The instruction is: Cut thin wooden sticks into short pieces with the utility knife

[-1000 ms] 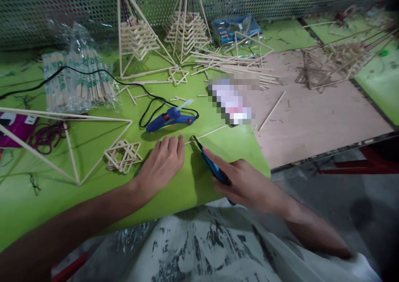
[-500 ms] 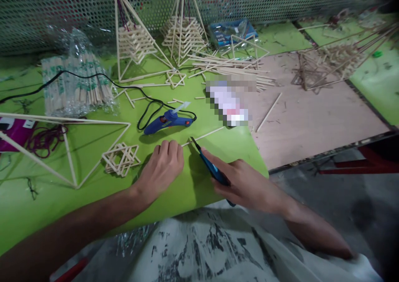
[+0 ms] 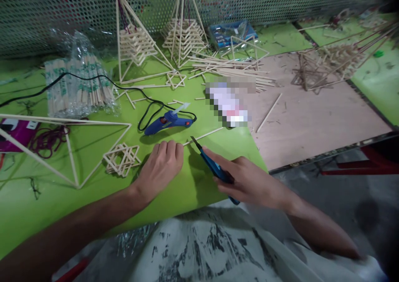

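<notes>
On the left of the smooth lime-green counter (image 3: pixel 174 207) we have a small stacked star of pale wooden sticks (image 3: pixel 123 159), just beside our left hand (image 3: pixel 165 163). That hand's fingers are curled and pressed together, holding the left end of a slim, straight, pale wooden stick (image 3: pixel 204 136); the thumb is hidden, so we cannot tell whether they pinch it or only press from above. To do this step well, as we judge it, we should hold that end firm and low, knuckles clear of the blade's line, and lean on the blade with light, even pressure rather than force it. The stick emerges from under the left fingers and slants away to the right across the counter. Just right of those fingers, the thin dark blade of a blue-and-black utility knife (image 3: pixel 215 165) lies at the stick, though we cannot tell whether its edge touches the wood. Farther right, our right hand (image 3: pixel 246 180) grips the blue handle, forefinger stretched along its top, the other fingers wrapped around it, all apart from the stick.
</notes>
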{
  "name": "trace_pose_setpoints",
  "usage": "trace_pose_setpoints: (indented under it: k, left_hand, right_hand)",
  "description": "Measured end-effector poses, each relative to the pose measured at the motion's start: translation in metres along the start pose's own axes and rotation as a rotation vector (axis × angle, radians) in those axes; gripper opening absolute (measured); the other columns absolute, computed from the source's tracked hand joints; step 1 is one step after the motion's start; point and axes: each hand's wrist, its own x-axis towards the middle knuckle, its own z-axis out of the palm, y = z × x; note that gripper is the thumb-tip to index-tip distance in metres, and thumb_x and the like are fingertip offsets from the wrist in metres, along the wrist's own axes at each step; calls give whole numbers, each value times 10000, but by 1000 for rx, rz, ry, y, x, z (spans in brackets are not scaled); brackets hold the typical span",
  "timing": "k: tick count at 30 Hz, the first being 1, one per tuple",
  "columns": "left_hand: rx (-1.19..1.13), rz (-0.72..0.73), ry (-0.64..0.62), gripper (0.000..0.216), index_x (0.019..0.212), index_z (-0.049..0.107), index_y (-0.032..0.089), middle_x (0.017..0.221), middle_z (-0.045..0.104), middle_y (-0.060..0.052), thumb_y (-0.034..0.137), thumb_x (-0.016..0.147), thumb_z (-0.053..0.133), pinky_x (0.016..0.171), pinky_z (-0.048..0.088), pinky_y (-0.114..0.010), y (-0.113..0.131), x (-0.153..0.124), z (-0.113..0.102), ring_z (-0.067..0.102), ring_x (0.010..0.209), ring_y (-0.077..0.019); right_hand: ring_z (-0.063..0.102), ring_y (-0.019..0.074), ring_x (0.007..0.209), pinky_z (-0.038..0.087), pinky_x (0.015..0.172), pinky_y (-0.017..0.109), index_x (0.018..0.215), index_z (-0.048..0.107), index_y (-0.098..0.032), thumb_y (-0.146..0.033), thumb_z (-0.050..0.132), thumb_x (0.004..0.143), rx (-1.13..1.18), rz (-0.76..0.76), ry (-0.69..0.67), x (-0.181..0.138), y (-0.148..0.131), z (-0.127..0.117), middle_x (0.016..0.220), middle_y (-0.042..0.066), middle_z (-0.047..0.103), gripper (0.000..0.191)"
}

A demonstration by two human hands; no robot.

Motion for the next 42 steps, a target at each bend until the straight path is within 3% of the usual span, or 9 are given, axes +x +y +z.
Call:
trace_pose_setpoints:
  k: [5,12,20,29,36,42]
  left_hand:
    - [-19,25,24,149,840,485,156,744,543,-56,23,886,433,604,456,-322,-1,-3,5,563,662,-208]
    - [-37,58,71,139,824,458,171,666,551,-21,60,905,480,566,475,-293,-2,-6,9,595,603,-189]
    - [-122,34,135,52,928,511,142,680,601,-21,97,919,486,551,493,-271,-3,-6,16,631,596,-170]
    - [-171,45,191,315,1220,522,71,729,648,-33,84,910,469,493,475,-278,-5,3,27,645,591,-169]
    - [-146,72,244,385,1262,534,58,710,635,-20,83,879,509,484,453,-263,-6,5,29,615,557,-141]
    - [-98,112,241,392,1239,561,46,675,599,-7,40,852,497,483,450,-266,-6,5,26,591,544,-135]
  right_hand:
    - [387,102,473,235,471,239,1547,152,-164,-281,470,932,-21,-15,-23,-2,3,-1,566,-85,431,702]
    - [503,127,502,262,495,258,1529,213,-126,-271,484,895,-209,-39,67,-2,-2,3,622,-28,599,705]
    - [494,137,479,254,511,289,1525,207,-80,-224,432,890,-333,-56,80,1,-1,-1,624,-4,626,688]
    - [516,144,516,256,516,280,1536,230,-159,-204,421,863,-396,15,111,6,7,-7,687,26,653,701]
    - [510,140,537,232,546,298,1550,174,-270,-234,428,890,-493,15,153,5,15,-4,796,21,639,708]
    - [524,141,552,238,549,306,1551,162,-229,-266,355,981,-418,-10,179,4,20,1,781,19,643,604]
